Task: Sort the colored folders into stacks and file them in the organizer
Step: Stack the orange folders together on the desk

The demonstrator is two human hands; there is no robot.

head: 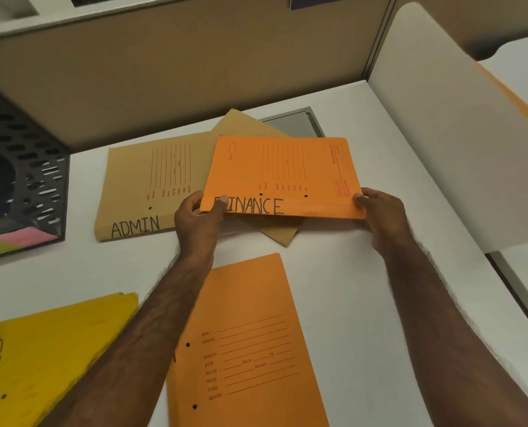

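An orange folder (282, 174) marked FINANCE is held above the desk by both hands. My left hand (196, 220) grips its near left corner and my right hand (380, 215) grips its near right corner. Under it lies a tilted tan folder (282, 234), partly hidden. To the left a tan folder (139, 186) marked ADMIN lies flat. A second orange folder (250, 349) lies near me between my forearms. A yellow folder (50, 359) marked SPORTS lies at the near left. The black mesh organizer (25, 167) stands at the far left.
A beige cubicle wall (195, 72) runs along the back of the white desk (349, 288). A white divider panel (457, 134) stands at the right. A grey flat cover (299, 123) sits at the back behind the folders. Pink and green sheets (16, 240) lie in the organizer's base.
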